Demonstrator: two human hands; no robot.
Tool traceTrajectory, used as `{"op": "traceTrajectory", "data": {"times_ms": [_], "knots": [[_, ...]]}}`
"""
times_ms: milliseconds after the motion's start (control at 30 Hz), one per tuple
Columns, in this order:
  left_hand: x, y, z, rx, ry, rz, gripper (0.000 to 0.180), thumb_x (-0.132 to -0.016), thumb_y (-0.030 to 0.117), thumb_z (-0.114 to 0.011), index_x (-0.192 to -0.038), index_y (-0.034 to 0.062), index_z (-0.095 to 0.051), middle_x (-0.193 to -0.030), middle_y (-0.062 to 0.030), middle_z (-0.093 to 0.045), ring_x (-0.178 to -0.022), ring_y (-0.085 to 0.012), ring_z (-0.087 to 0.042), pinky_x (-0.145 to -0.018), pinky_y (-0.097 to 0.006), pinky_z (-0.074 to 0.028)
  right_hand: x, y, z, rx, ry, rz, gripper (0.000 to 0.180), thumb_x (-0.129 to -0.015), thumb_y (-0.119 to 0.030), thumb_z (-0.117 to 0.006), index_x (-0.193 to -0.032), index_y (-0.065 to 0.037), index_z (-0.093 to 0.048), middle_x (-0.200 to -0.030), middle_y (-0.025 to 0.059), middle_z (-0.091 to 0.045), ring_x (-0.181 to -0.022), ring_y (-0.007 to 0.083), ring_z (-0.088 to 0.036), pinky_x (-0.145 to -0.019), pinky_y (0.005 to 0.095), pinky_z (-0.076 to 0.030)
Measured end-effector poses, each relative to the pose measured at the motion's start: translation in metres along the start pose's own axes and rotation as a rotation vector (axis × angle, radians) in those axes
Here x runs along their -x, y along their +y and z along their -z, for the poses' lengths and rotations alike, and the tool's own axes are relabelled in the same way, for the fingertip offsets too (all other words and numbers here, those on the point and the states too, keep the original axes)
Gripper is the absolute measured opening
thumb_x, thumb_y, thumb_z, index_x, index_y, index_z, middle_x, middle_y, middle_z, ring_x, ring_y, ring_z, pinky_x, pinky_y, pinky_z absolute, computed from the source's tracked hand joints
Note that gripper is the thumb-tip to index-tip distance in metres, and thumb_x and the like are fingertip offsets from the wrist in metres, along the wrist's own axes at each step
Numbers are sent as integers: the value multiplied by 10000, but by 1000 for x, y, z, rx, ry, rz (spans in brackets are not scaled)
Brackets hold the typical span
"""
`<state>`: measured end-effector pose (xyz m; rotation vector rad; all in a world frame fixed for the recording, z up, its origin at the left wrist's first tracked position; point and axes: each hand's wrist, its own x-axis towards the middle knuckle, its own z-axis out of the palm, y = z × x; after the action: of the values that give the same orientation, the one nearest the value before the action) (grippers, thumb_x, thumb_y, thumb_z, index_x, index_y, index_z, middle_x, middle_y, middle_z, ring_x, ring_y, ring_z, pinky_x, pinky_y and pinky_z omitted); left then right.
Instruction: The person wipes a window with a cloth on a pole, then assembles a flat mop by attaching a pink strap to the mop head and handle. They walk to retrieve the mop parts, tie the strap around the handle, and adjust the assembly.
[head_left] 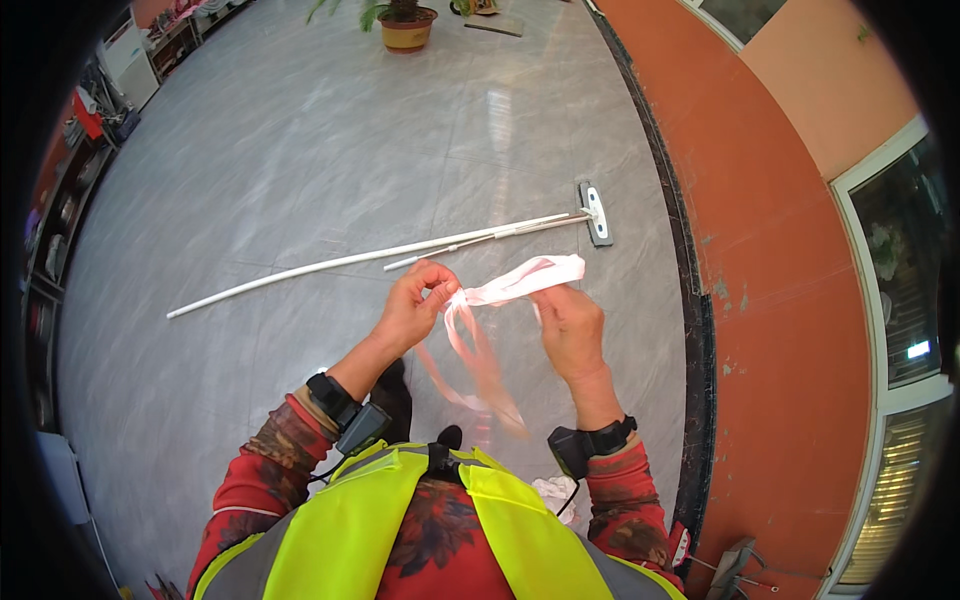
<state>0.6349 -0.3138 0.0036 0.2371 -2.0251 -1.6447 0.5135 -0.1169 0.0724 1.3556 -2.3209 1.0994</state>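
Holding a pale pink strip [525, 282] between both hands, just ahead of the wrists and above the grey floor [300, 180]. Pinching the gathered, apparently knotted part between thumb and fingers of the left hand [410, 303]; closed on the lower edge of the flattened loop with the right hand [573, 325], fingertips partly hidden. Set apart from each other, linked only by the loop. Hanging loose below and between the hands in 2 or more lengths, blurred toward the ends.

Probably very light, limp and soft, perhaps slightly slippery, and likely to twist or crease easily. Best taken flat between thumb and fingertips, close to the gather, with the loop spread from the opposite side.

Beyond the left hand, see a long white pole [330, 266] on the floor; beyond the right hand, a flat cleaning head [597, 215] on a thinner pole [480, 238]. Well ahead of both hands, note a potted plant [407, 36]; well to the right, an orange wall [790, 250]; far to the left, shelving [47, 287]. Apt to snag, perhaps, on the dark wrist devices [362, 428] just behind the hands, or to tangle in its own loose lengths.
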Motion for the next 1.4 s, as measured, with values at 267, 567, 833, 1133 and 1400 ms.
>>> {"op": "traceTrajectory", "data": {"times_ms": [267, 567, 833, 1133, 1400], "knots": [[-163, -46, 27, 549, -677, 426, 311, -928, 123, -625, -1228, 59, -577, -972, 7, -638, -897, -84, -572, -805, -248, -457, -133, 75, -18, -609, -172, -658, 51, -864, -44, -650, -915, -42, -652, -726, -13, -600, -611, 73, -525, -557, 240, -426], [-304, -95, -35, 562, -715, 476, 286, -847, 0, -686, -1121, 22, -605, -958, -48, -674, -890, -114, -634, -828, -270, -516, -175, 180, 15, -119, 93, -424, 139, -797, 29, -674, -924, -27, -673, -795, 43, -610, -711, 129, -569, -605, 251, -444], [-387, -114, -140, 407, -556, 523, 55, -838, -45, -660, -842, 10, -665, -796, -20, -664, -747, -95, -603, -719, -236, -482, -182, 322, 57, 141, 228, -376, 86, -816, -7, -674, -892, -39, -697, -787, 79, -632, -727, 189, -597, -632, 292, -468], [-442, -185, -153, 207, -271, 539, 113, -768, -83, -634, -779, 28, -652, -732, -19, -650, -685, -92, -589, -663, -234, -468, -77, 565, 204, 575, 571, -611, 121, -883, -130, -650, -894, -23, -704, -823, 89, -683, -752, 159, -626, -721, 310, -507], [-532, -236, -74, 233, 19, 658, 83, -876, 45, -596, -804, 76, -623, -664, 14, -592, -561, -58, -481, -449, -209, -317, 160, 584, 414, 1042, 1073, -1125, 378, -886, -341, -606, -980, 15, -691, -927, 173, -707, -839, 295, -668, -750, 403, -513]]}}
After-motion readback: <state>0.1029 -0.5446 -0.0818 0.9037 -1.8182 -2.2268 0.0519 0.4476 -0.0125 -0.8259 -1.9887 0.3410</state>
